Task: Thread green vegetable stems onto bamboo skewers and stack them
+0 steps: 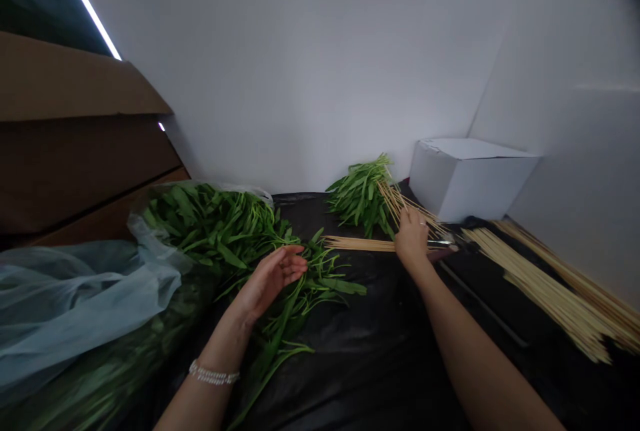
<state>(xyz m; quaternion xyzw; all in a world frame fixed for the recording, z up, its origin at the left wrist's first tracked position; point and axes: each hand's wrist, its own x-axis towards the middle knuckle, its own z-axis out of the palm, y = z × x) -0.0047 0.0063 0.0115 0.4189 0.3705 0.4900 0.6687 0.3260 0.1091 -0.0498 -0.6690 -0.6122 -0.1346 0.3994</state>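
Observation:
My left hand [273, 277] hovers at the loose leafy green stems [330, 281], fingers loosely bent and apart, with nothing visible in the palm. My right hand [413, 241] is closed round thin wooden skewers [393, 197] that fan out past its fingers. Just beneath that hand lies a second bundle of skewers [357, 243], pointing left. A bunch of leafy greens [363, 191] rests at the back, touching the tips of the upper skewers. The undersides of my right fingers are hidden.
On the left, a clear plastic bag [90, 291] holds more greens [215, 217], beside a brown cardboard box [75, 84]. A white box [470, 181] stands back right. More long skewers [545, 291] lie at right on the black plastic sheet [370, 364]. White walls [310, 71] close the back.

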